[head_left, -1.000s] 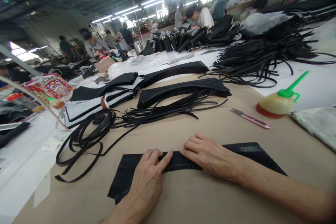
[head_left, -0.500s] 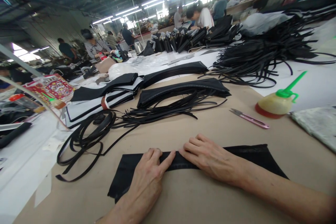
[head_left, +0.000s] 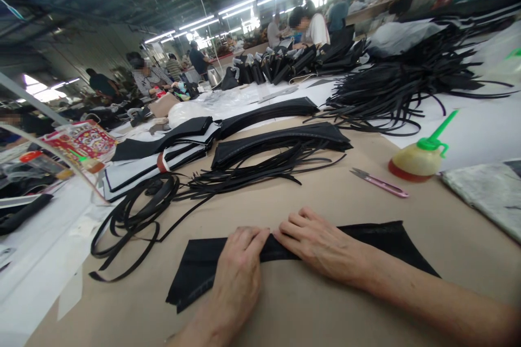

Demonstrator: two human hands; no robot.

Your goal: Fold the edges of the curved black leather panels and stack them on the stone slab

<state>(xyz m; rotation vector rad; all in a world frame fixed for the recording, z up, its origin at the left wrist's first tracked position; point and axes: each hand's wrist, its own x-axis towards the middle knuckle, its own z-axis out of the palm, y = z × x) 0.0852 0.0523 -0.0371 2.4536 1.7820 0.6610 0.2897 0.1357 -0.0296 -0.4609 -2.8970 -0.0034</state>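
Note:
A curved black panel [head_left: 196, 265], which looks like leather or coated fabric, lies flat across the brown board in front of me. My left hand [head_left: 241, 267] is closed on its upper edge, left of the middle, with thumb and fingers drawn together. Close beside it, my right hand [head_left: 311, 238] presses and pinches the same edge, fingers bent and thumb tip near the left thumb. The fingertips hide the piece of edge between them. Beyond the right wrist, the panel's right end [head_left: 391, 236] shows a folded upper border.
Black strips [head_left: 252, 173] and a stack of curved black panels [head_left: 280, 143] lie behind my hands. Pink-handled thread snips [head_left: 382, 183] and a yellowish bottle with green spout [head_left: 417, 160] stand at right. Coiled strips [head_left: 138, 217] lie left. People work farther back.
My left hand has slid slightly up along the panel's edge and its thumb and fingers have closed together near the right thumb. The view has shifted a little; the panel stays put.

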